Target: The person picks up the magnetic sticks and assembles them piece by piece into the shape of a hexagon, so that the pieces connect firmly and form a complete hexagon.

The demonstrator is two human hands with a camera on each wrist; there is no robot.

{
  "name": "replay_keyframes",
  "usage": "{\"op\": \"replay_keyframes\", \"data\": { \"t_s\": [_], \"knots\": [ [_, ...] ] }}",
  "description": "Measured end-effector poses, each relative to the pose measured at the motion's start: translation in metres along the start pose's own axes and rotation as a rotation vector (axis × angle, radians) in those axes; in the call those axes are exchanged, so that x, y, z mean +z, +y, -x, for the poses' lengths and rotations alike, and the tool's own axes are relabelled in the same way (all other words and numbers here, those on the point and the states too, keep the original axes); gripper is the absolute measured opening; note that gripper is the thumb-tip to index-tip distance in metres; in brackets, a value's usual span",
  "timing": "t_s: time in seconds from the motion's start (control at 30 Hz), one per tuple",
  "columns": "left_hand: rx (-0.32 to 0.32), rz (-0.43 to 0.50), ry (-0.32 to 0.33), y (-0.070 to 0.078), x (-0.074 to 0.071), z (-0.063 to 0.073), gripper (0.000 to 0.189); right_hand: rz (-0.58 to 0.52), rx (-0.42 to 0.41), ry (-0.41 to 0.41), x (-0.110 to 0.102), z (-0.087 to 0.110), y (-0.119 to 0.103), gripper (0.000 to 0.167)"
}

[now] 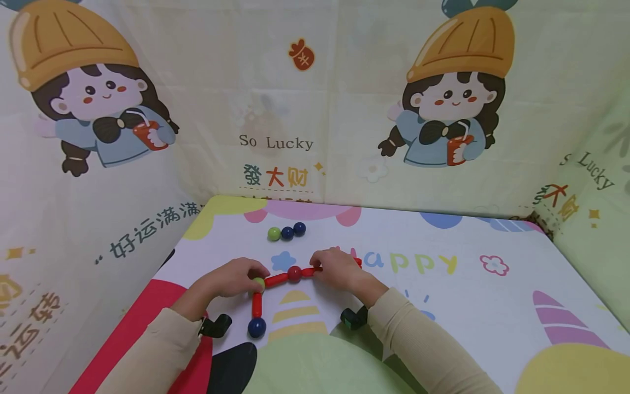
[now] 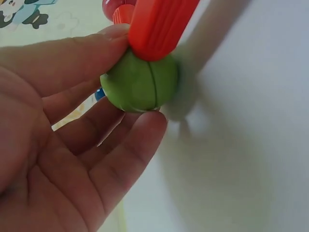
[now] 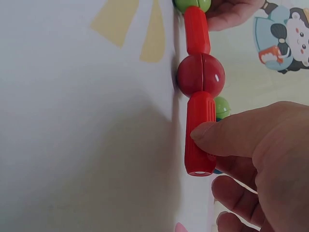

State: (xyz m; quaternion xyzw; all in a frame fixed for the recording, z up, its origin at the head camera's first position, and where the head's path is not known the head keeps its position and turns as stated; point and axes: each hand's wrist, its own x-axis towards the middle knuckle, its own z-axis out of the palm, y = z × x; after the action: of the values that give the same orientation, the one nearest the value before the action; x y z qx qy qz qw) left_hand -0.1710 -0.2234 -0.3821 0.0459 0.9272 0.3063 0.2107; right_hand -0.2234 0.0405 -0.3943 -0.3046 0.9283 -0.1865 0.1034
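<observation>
My left hand (image 1: 235, 278) pinches a green ball (image 2: 137, 82) between thumb and fingers. From that ball one red rod (image 1: 257, 305) runs toward me to a dark blue ball (image 1: 257, 328). Another red rod (image 1: 276, 280) runs right to a red ball (image 1: 294, 273). On the red ball's other side a ridged red rod (image 3: 200, 133) sticks out, and my right hand (image 1: 339, 272) grips it with the thumb along its side. This rod's far end is bare in the right wrist view. Just past the right hand, a red piece (image 1: 358, 262) shows, partly hidden.
Farther back on the printed table mat (image 1: 472, 306) lie a green ball (image 1: 274, 233) and two dark blue balls (image 1: 287, 233) in a short row. A cartoon-printed cloth (image 1: 344, 109) hangs behind the table. Black wrist cameras (image 1: 216, 326) sit below both hands.
</observation>
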Motion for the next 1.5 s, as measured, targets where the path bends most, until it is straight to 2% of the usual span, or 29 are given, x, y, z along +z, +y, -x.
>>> {"op": "replay_keyframes", "data": {
  "t_s": [0.23,0.67,0.8,0.93,1.13,1.3,1.5],
  "knots": [
    [0.000,-0.010,0.040,-0.003,0.004,0.000,0.033,0.001,0.014,0.007,0.001,0.000,-0.001,0.028],
    [-0.039,-0.080,0.009,0.010,0.008,0.002,0.038,0.023,0.031,0.034,0.004,-0.005,-0.004,0.029],
    [-0.009,-0.099,0.019,0.017,0.009,-0.005,0.041,0.008,0.031,0.027,0.004,-0.006,-0.003,0.029],
    [0.037,-0.099,0.034,0.029,0.009,-0.017,0.044,-0.004,0.025,0.020,0.004,-0.006,-0.002,0.029],
    [0.075,-0.135,-0.003,0.046,0.015,-0.035,0.055,-0.005,0.018,0.028,0.003,-0.006,-0.002,0.030],
    [0.049,-0.153,-0.006,0.050,0.020,-0.042,0.050,-0.007,0.005,0.033,0.003,-0.007,-0.002,0.029],
    [0.033,-0.162,0.022,0.045,0.021,-0.042,0.040,-0.020,0.004,0.051,0.005,-0.007,-0.001,0.035]
  ]
}}
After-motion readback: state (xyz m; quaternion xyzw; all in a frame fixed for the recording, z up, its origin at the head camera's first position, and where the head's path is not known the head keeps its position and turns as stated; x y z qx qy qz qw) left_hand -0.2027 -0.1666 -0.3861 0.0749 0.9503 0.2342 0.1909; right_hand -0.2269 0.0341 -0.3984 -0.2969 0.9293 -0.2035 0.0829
